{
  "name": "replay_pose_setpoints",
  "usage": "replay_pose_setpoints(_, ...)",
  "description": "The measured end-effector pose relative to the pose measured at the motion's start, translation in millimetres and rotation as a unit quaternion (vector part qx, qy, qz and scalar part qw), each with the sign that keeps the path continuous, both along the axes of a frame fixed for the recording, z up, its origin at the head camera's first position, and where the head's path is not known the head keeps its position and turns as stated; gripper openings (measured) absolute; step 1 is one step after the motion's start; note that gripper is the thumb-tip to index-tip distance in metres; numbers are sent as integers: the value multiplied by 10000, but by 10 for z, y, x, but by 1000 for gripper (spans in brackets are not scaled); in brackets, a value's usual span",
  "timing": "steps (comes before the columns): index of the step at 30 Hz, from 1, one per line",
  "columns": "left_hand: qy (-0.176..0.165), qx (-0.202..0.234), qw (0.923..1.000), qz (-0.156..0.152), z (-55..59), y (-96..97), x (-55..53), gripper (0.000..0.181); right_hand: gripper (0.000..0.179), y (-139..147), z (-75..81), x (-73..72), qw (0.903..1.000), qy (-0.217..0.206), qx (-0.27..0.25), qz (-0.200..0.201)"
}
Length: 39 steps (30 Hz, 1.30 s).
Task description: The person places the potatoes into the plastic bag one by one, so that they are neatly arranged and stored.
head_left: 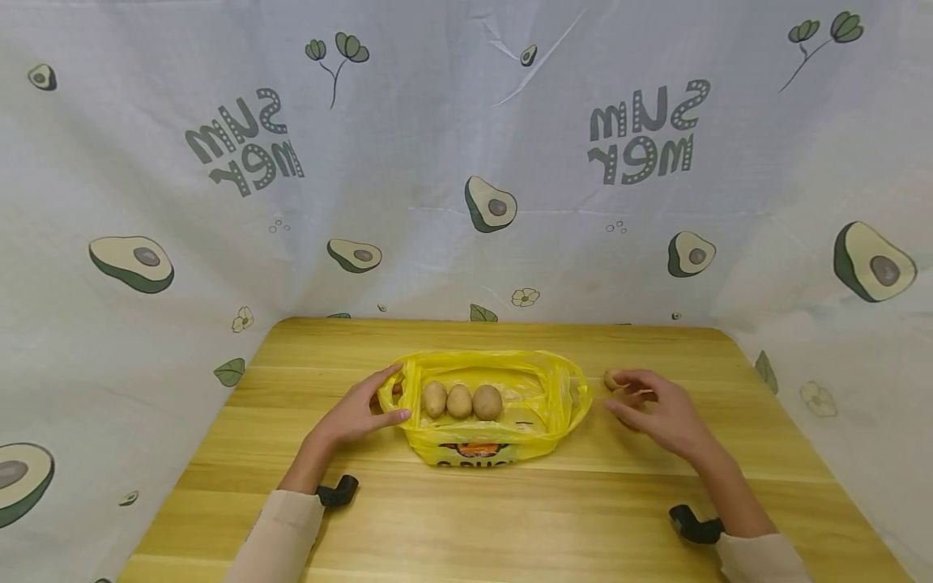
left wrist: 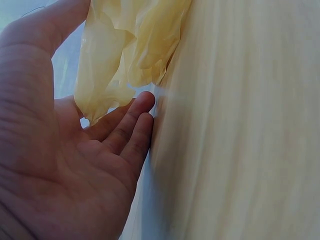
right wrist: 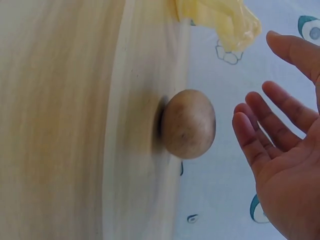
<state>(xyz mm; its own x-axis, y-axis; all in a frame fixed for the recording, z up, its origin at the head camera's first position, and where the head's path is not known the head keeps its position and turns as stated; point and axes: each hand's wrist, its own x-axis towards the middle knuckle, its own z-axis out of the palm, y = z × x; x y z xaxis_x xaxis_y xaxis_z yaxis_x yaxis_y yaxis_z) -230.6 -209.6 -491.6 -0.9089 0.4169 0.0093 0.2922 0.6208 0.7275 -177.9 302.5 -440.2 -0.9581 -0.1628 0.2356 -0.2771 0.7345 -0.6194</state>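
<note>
A yellow plastic bag [head_left: 474,445] stands on the table with its mouth spread wide. Three brown potatoes [head_left: 459,402] sit in a row in its left half. At the bag's left handle is my left hand [head_left: 362,411], thumb and fingers spread about the loop. The left wrist view shows the yellow plastic [left wrist: 105,60] hanging against relaxed fingers [left wrist: 135,120]. To the right of the bag, my right hand [head_left: 659,409] hovers near a potato [head_left: 611,378]. In the right wrist view that potato [right wrist: 188,124] rests on the wood, apart from the spread fingers.
The wooden table [head_left: 474,518] reaches back to a pale cloth [head_left: 408,162] printed with avocados, which also hangs along both sides. The bag's right handle [head_left: 583,397] sticks out towards the right hand. Each wrist wears a black mount [head_left: 338,491].
</note>
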Motion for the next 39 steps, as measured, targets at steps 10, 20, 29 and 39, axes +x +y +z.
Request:
replay_pose_setpoints(10,0,10,10000,13,-26,-2,-23,92,58,133,-52,51,9995,-131,292,-54)
replay_pose_setpoints(20,97,-29,9999,14,-58,-2,-37,91,63,269,-173,56,9990,-24,417,158)
replay_pose_setpoints(29,117,-54,9999,30,-63,-8,-42,91,57,287,-194,52,9978,-195,576,246)
replay_pose_setpoints(39,198,-2,9998,-65,-61,-9,-39,90,61,282,-221,57,9972,-548,511,54)
